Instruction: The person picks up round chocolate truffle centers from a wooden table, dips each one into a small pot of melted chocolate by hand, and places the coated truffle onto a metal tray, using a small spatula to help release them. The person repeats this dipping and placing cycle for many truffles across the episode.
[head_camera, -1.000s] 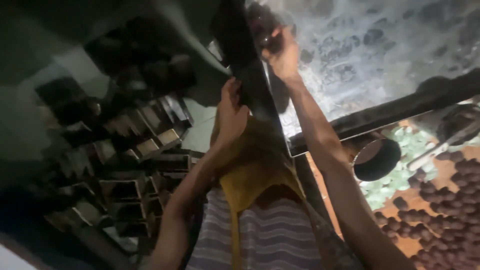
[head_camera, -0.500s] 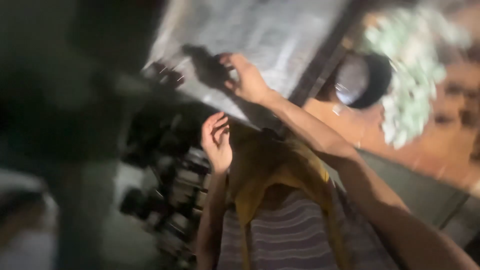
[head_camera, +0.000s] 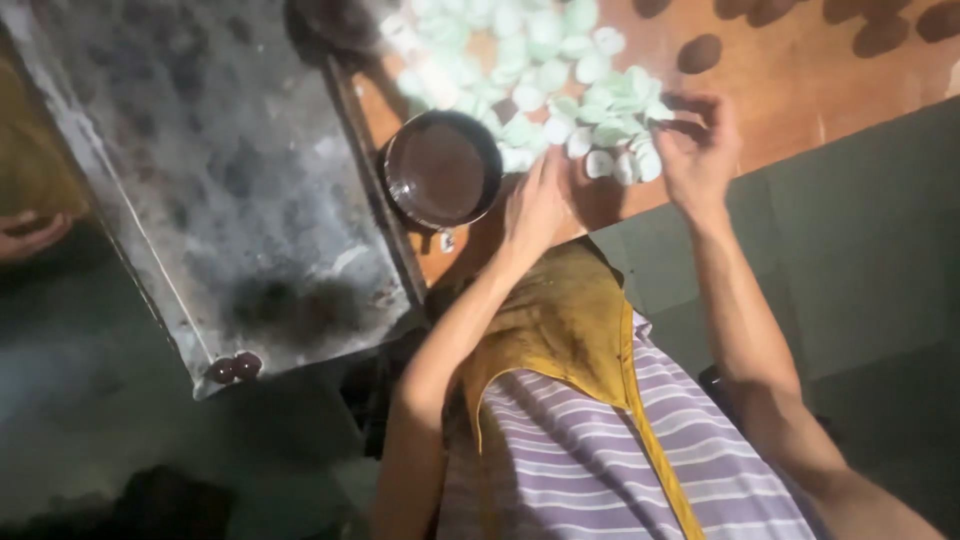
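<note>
Both hands have left the grey tray (head_camera: 200, 180), now at pale green pieces (head_camera: 540, 70), upper centre: left hand (head_camera: 535, 205) released, right hand (head_camera: 697, 150) fingers pinching, contents unclear.

Your view is dim overall, with warm light falling on the wooden table (head_camera: 800, 90) at the top, where the pale green pieces (head_camera: 540, 60) glare almost white. The metal tray (head_camera: 230, 190) catches a dull grey sheen. The lower left sinks into near-black shadow. Motion blur softens your hands and the brown bowl (head_camera: 440, 170); nothing is crisp. Your right hand (head_camera: 700, 155) casts a shadow on the wood.
</note>
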